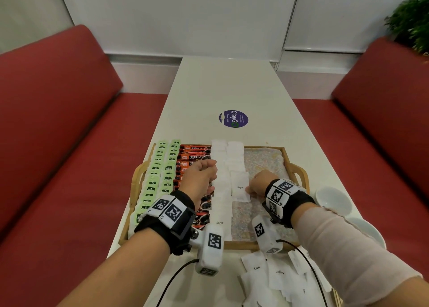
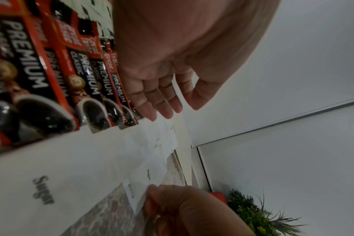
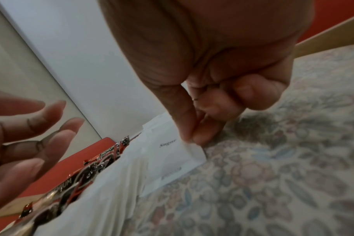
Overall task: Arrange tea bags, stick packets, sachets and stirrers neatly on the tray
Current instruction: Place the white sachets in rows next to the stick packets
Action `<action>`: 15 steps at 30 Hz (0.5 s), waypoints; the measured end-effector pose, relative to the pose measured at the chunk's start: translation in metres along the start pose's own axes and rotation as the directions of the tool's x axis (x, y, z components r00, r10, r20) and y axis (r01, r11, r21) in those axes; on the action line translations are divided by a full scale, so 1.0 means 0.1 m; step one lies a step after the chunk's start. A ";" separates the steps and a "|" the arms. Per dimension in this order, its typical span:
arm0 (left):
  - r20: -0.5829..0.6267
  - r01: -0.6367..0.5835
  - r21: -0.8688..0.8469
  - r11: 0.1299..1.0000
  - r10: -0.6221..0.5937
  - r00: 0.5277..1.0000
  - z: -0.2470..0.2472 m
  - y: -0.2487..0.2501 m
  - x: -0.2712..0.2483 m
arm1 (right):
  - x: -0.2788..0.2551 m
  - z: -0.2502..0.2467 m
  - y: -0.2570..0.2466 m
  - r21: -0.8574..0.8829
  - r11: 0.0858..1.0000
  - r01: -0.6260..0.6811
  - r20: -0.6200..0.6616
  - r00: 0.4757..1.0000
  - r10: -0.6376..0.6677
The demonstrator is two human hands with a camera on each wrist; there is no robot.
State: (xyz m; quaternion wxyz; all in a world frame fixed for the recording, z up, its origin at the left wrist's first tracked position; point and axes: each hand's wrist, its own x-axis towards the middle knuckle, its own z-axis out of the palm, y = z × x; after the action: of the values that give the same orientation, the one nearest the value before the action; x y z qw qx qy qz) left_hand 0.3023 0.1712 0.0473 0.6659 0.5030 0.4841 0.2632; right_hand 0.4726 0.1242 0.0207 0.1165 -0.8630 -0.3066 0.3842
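Sugar sachet (image 1: 240,186) pinched at corner by right hand (image 1: 256,186), laid in second white row on tray (image 1: 293,154). Left hand (image 1: 199,176) relaxed, nothing held. Next: sachet to be aligned, released.

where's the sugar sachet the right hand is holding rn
In the head view the sugar sachet lies on the tray's floral liner, right of centre, at the near end of the second white sachet column, pinched at its right edge by the right hand.

Tray (image 1: 292,161): pale wood, smooth. Liner (image 1: 262,160): floral cloth, matt. Sachets (image 1: 240,186): white matt paper. Stick packets (image 1: 193,158): glossy foil. Table (image 1: 232,86): smooth, matt.
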 end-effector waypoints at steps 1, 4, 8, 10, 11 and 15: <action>0.001 0.002 -0.003 1.000 -0.002 1.000 0.00 0.00 0.00 | 0.01 -0.01 0.01 0.025 1.000 0.014 0.025 1.000 -0.015; 0.000 0.009 0.000 1.000 -0.009 1.000 0.01 0.00 0.00 | -0.02 -0.05 0.04 0.028 1.000 0.013 0.026 1.000 -0.014; -0.003 0.015 -0.002 1.000 -0.015 1.000 0.01 0.00 0.01 | 0.04 -0.02 0.01 0.027 1.000 0.011 -0.041 0.999 -0.010; 0.001 0.018 -0.003 1.000 -0.018 1.000 0.02 0.00 0.01 | 0.04 -0.01 -0.03 -0.008 0.999 0.034 -0.068 0.997 -0.034; 0.004 0.018 -0.004 1.000 -0.018 1.000 0.02 0.00 0.01 | 0.03 -0.01 -0.06 -0.024 0.999 0.039 -0.068 0.997 -0.040; 0.004 0.025 -0.009 1.000 -0.025 1.000 0.03 0.00 0.02 | 0.02 -0.02 -0.10 -0.077 0.997 0.006 -0.038 0.999 -0.009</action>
State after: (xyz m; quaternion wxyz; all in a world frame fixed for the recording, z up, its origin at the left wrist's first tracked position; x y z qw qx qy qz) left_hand 0.3055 0.1719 0.0470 0.6722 0.4944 0.4878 0.2562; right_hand 0.4709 0.1328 0.0256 0.0906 -0.8728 -0.3223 0.3551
